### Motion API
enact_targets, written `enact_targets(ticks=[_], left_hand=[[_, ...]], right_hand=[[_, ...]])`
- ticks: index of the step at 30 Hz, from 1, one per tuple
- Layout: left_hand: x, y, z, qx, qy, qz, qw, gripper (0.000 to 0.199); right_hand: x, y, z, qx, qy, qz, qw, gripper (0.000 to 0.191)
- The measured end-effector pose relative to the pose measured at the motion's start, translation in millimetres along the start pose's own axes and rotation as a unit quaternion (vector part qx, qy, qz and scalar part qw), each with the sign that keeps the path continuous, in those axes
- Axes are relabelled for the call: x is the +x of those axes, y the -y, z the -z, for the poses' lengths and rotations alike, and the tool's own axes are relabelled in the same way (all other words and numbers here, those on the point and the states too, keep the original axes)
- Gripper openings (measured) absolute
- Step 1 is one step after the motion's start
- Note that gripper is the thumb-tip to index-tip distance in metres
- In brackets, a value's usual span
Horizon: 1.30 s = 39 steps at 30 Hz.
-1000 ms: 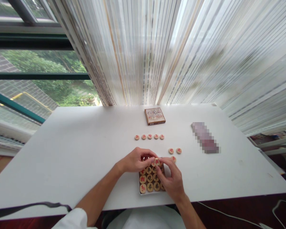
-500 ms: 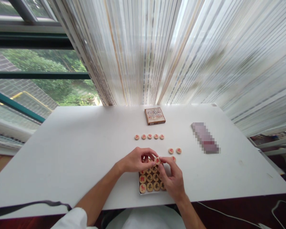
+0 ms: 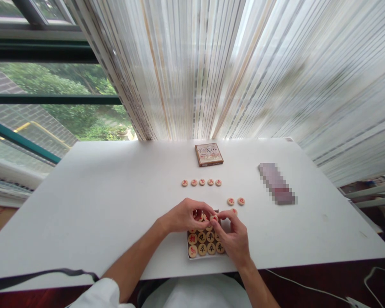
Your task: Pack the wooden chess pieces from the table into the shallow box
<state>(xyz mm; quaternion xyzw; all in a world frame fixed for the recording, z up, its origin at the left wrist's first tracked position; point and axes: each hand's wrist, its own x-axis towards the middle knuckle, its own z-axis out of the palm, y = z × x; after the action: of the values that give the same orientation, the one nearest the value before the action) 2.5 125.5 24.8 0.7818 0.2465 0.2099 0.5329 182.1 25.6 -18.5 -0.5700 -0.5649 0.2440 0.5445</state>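
Note:
Between the fingertips of my left hand [image 3: 188,217] and my right hand [image 3: 235,241] is a round wooden Chinese chess piece [image 3: 214,218] with a red character. The right thumb and index finger pinch it, and the left fingers meet its other side. Below both hands lies a shallow box [image 3: 191,258] filled with rows of pieces, some lettered red, some black; the hands hide part of it. A red-lettered piece [image 3: 234,211] rests on the table just beyond my right index finger. Farther out are two red cannon pieces [image 3: 236,201].
A row of several red soldier pieces [image 3: 202,182] lies across the white table [image 3: 99,205]. Behind it is the printed box lid [image 3: 209,154]. A blurred-out flat object [image 3: 277,184] lies to the right. A string curtain [image 3: 192,85] hangs along the far edge.
The held piece has tipped, its face less turned toward me, with my right thumb now lower across its front. My hands stay over the box. The view has shifted slightly.

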Motion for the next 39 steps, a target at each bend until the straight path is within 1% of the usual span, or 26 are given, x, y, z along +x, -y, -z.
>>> enact_targets(ticks=[9,17,22,25,31,39], left_hand=[[0.6,-2.9,-2.2,0.003,0.016,0.006,1.000,0.027],[0.3,-0.4,2.5,0.004,0.009,0.003,1.000,0.027],[0.8,1.2,5.4,-0.002,-0.006,0.019,1.000,0.027],[1.1,2.8,6.5,-0.012,-0.014,0.027,0.999,0.030],[0.8,5.0,7.7,-0.022,-0.013,0.028,0.999,0.035],[0.9,1.2,8.1,-0.046,-0.001,0.015,0.999,0.035]], right_hand=[[-0.9,-1.2,1.0,-0.009,-0.018,-0.007,1.000,0.011],[-0.9,-1.5,1.0,-0.011,-0.003,-0.007,1.000,0.008],[-1.3,-3.3,0.4,0.005,-0.008,0.004,1.000,0.013],[-0.7,-2.5,1.0,0.009,0.000,0.010,1.000,0.014],[0.7,1.9,1.8,0.004,0.022,0.023,0.999,0.019],[-1.0,-0.1,0.2,0.007,0.018,0.039,0.999,0.023]])
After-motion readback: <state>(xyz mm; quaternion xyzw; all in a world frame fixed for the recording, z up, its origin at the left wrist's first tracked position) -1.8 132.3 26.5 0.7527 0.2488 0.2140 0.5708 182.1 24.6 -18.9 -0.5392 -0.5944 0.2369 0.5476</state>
